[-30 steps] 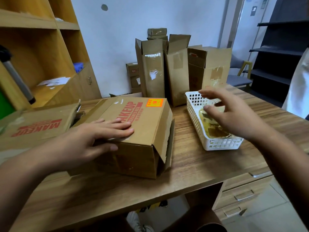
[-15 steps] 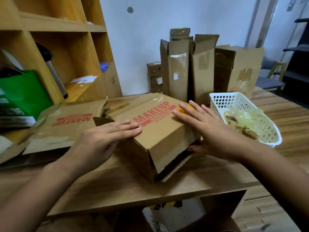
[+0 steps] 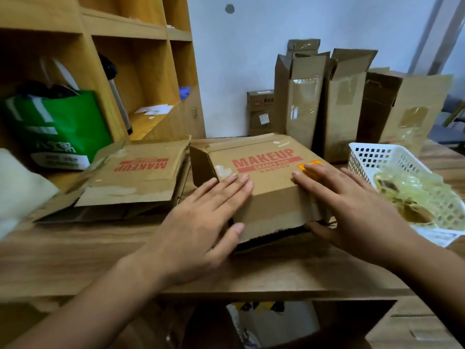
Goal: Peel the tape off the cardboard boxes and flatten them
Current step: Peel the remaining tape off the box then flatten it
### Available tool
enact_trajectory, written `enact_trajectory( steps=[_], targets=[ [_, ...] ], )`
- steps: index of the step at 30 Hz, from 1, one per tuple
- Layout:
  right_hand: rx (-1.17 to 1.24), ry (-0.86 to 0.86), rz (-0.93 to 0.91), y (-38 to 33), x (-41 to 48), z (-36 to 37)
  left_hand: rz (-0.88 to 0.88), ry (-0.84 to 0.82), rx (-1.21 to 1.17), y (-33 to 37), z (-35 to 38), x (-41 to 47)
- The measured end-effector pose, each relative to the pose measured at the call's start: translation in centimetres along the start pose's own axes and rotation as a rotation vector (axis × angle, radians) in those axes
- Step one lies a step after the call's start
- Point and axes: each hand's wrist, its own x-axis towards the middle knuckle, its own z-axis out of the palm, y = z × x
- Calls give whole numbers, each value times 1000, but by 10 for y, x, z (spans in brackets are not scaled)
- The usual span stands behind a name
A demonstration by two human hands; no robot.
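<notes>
Resting flat on the top panel of the brown MAKEUP box, which stands still assembled on the wooden desk, both hands frame its near edge. The left hand lies on the box's near left corner, its four fingers straight and held close together on the top panel, the thumb laid against the front face. The right hand lies on the near right corner, fingers straight and slightly apart, the fingertips covering part of an orange sticker, the thumb set at the lower front edge where a dark gap shows beneath the flap. Neither hand curls around anything. A side flap of the box stands open on its left. Just to the left of the box lies a flattened box with the same red print turned upside down and pale strips where its surface is torn. To the right of the box, close by, sits a white perforated basket holding a crumpled wad of yellowish tape. Behind the box stand three tall cartons, opened at the top and bearing glossy tape patches; smaller boxes stand against the wall. Far left of the box, a green bag rests in a wooden shelf unit.
</notes>
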Motion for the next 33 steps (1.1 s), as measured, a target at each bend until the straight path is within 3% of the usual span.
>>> enact_trajectory(
  steps=[8,14,18,23,28,33],
  targets=[
    [190,-28,1,1,0,-10,-42,-20,40,-5,9,-2],
    [393,-35,56,13,-5,-19,-49,84,-56,-7,5,3],
    [408,110,70,6,-10,-16,-59,135,-128,-7,5,8],
    [406,473,40,-24,-46,-2,-150,178,-282,-14,4,11],
    [431,303,-13,-47,-69,32,-185,205,-367,-18,8,13],
    [273,71,48,-50,-48,43,-223,225,-424,-18,7,15]
  ],
)
